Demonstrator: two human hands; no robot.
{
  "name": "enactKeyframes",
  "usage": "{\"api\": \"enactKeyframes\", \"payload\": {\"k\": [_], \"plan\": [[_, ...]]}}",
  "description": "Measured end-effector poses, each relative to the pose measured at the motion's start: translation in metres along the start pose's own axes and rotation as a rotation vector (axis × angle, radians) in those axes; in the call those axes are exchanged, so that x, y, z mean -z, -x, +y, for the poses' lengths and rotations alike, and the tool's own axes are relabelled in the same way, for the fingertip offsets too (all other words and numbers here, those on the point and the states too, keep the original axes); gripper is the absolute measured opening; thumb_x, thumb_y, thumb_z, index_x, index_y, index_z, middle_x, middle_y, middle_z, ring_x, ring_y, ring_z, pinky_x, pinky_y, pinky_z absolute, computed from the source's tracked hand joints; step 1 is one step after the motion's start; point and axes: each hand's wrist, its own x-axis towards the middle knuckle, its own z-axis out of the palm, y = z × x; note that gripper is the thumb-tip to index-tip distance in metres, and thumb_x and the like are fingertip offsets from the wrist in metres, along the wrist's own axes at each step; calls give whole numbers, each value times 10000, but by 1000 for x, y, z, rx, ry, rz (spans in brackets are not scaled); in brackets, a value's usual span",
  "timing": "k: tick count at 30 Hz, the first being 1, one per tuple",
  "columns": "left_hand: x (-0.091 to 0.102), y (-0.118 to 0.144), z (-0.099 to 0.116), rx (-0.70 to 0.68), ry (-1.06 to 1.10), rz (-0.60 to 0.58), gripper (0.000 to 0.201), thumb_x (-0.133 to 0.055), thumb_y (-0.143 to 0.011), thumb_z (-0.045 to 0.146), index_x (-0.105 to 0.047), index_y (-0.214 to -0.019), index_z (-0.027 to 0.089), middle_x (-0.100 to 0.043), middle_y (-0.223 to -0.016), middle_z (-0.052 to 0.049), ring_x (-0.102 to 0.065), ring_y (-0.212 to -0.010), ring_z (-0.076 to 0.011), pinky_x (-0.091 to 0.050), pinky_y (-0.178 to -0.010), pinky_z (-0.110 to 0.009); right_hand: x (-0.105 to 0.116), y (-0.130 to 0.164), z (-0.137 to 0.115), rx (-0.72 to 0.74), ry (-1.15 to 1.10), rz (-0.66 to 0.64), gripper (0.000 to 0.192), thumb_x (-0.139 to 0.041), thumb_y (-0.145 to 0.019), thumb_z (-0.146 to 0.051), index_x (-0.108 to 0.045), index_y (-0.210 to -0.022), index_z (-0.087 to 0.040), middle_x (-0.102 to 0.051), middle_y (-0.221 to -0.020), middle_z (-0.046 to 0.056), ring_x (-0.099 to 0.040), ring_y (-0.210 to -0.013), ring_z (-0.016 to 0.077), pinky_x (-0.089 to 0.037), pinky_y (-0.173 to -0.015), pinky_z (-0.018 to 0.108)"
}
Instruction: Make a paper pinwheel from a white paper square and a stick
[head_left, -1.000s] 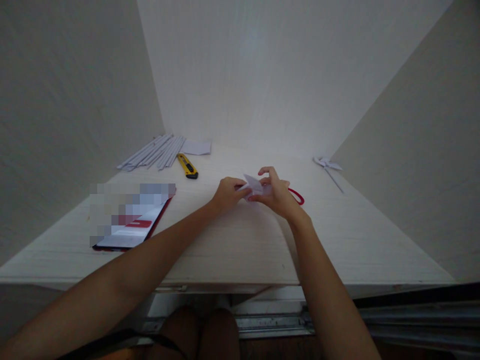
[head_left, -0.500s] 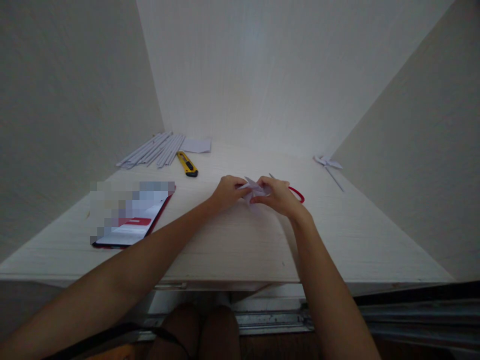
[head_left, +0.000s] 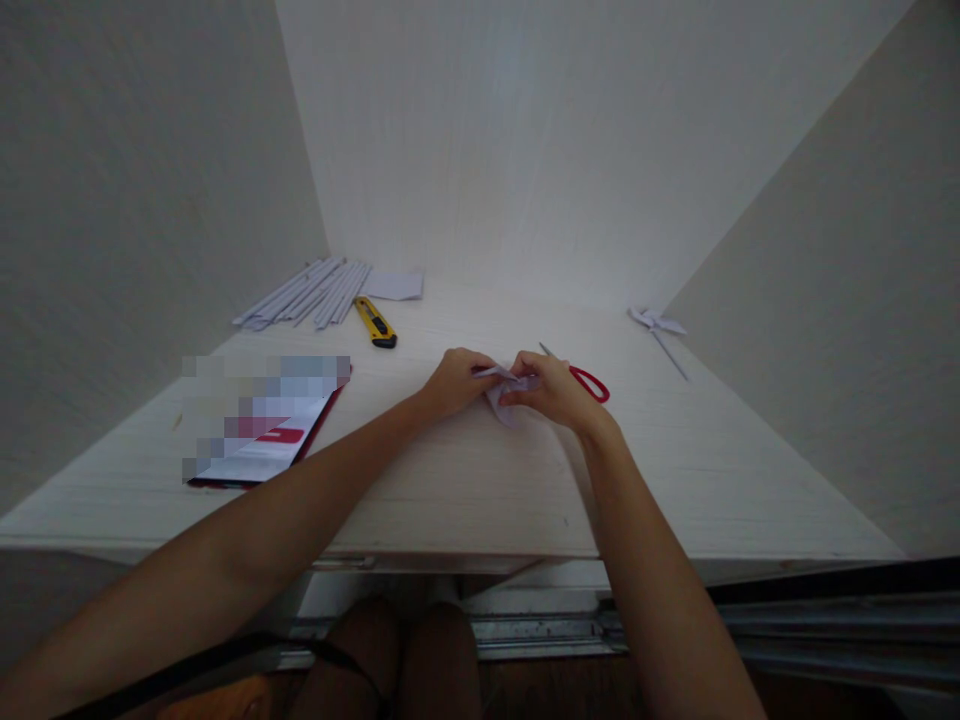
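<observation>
At mid tabletop (head_left: 465,470), the left hand (head_left: 452,380) and right hand (head_left: 553,389) pinched a small folded paper (head_left: 505,392) between closed fingers, apparently mid-crease, near red scissors (head_left: 587,381); a sharp fold would call for firm, even pressure.

phone screen (head_left: 262,420) blurred | scissors (head_left: 589,381) part-hidden (behind right hand (head_left: 555,388))

Matt paper piece (head_left: 507,396) (creased); pale wood-grain desk (head_left: 465,480).
</observation>
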Motion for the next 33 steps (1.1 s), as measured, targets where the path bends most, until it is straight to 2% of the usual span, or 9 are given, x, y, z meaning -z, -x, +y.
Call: {"api": "enactKeyframes", "payload": {"k": [6, 17, 25, 30, 33], "plan": [[-1, -1, -3, -5, -62, 6, 205, -570, -717, 281, -704, -703, 126, -636, -578, -4, -507, -534, -84, -353, -531, -194, -3, -3, 6, -7, -132, -24, 236, -693, -596, -333, -519, -663, -187, -609, -724, 8, -537, -707, 154, -378, -662, 291], [-1, -1, 0, -13, -101, 9, 179, -545, -700, 219, -691, -665, 121, -626, -576, -8, -506, -544, -90, -360, -536, -204, -7, -4, 8, -31, -218, -8, 232, -686, -591, -348, -539, -668, -186, -622, -725, 17, -558, -704, 151, -417, -667, 295], [1, -2, 4, 18, -88, 6, 216, -553, -696, 269, -688, -646, 108, -562, -498, 16, -434, -485, -67, -293, -482, -192, 0, -1, -2, -51, 36, 45, 241, -611, -693, -427, -592, -728, -190, -636, -747, 16, -552, -753, 173, -314, -744, 341], [2, -3, 4, 54, -25, 21, 231, -565, -680, 287, -648, -558, 109, -461, -412, 48, -387, -439, -54, -269, -449, -182, 1, 2, -8, 25, 185, 215, 199, -597, -729, -382, -541, -831, -221, -605, -897, 25, -513, -849, 201, -245, -757, 345], [1, -3, 4, 113, 100, 1, 235, -576, -679, 314, -646, -593, 107, -502, -444, 38, -429, -437, -60, -307, -438, -172, 2, 2, -11, 83, 270, 302, 136, -572, -759, -332, -510, -766, -211, -567, -928, 51, -453, -916, 225, -230, -720, 324]]}}
